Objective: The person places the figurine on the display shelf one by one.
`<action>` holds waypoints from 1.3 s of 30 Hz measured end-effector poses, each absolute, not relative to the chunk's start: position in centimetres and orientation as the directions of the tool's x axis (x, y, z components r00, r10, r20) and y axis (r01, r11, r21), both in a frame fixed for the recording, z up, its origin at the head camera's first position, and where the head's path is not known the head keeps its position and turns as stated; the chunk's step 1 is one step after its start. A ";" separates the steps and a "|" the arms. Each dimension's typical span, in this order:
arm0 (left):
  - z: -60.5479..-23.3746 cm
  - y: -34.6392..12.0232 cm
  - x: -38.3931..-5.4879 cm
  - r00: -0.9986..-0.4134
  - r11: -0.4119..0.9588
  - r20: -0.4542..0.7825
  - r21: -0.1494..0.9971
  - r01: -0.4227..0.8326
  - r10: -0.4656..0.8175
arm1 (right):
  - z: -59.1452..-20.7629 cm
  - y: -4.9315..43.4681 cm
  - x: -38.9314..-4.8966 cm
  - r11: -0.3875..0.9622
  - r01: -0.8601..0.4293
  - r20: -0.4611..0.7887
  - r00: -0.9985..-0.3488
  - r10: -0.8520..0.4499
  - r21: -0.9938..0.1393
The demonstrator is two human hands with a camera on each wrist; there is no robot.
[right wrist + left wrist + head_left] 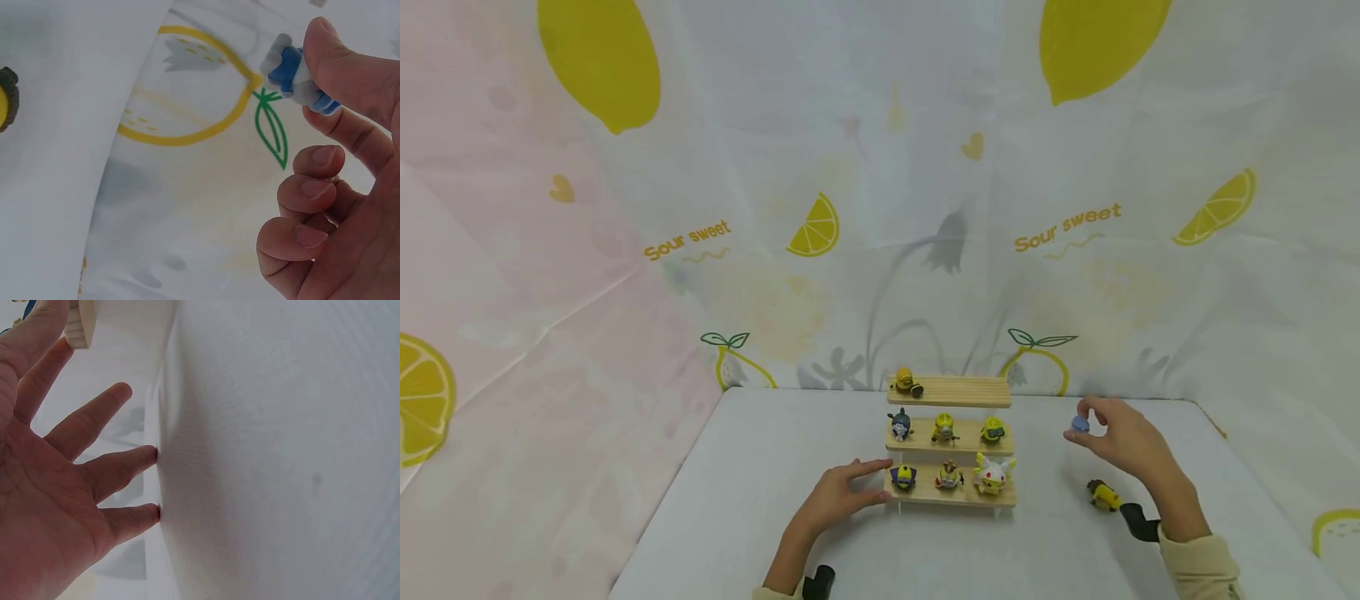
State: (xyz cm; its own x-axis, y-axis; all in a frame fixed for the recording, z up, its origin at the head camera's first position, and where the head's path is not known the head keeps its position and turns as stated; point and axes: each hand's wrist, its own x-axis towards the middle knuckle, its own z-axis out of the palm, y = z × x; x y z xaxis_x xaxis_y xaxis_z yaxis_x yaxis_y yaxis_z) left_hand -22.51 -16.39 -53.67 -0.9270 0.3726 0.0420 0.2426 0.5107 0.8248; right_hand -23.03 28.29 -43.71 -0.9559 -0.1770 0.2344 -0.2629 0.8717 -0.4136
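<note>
My right hand [1126, 439] pinches a small blue-and-white figurine [292, 72] between thumb and index finger, raised above the table's right side. In the right wrist view the other fingers curl toward the palm. A three-tier wooden display shelf [951, 390] holds several small figurines. At the left end of its lowest board [932, 497], my left hand [842, 502] has its index finger and thumb at the board's corners. The left wrist view shows that hand's fingers [87, 422] spread and mostly straight, near the board's wooden end [80, 325].
A yellow-and-brown figurine [1103, 496] lies on the white table [760, 450], below the right hand. On the top board one yellow figurine [906, 382] sits at the left, with bare wood beside it. A lemon-printed cloth [895, 275] hangs behind.
</note>
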 end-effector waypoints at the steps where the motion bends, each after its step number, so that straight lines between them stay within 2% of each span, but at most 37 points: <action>1: -53.7 -16.4 -22.5 -0.927 0.508 0.044 0.826 0.244 0.373 | -43.4 28.2 -23.0 0.870 -0.264 0.240 -0.955 -0.175 -0.416; 10: -53.9 -16.5 -22.6 -0.923 0.503 0.061 0.824 0.261 0.379 | -41.4 26.8 -22.8 0.871 -0.279 0.286 -0.943 -0.169 -0.404; 22: -53.8 -16.5 -22.6 -0.921 0.499 0.064 0.825 0.265 0.385 | -39.0 24.3 -23.5 0.845 -0.362 0.374 -0.903 -0.212 -0.393; 39: -53.6 -16.5 -22.5 -0.921 0.505 0.063 0.820 0.267 0.384 | -36.5 19.8 -25.5 0.811 -0.443 0.405 -0.869 -0.284 -0.381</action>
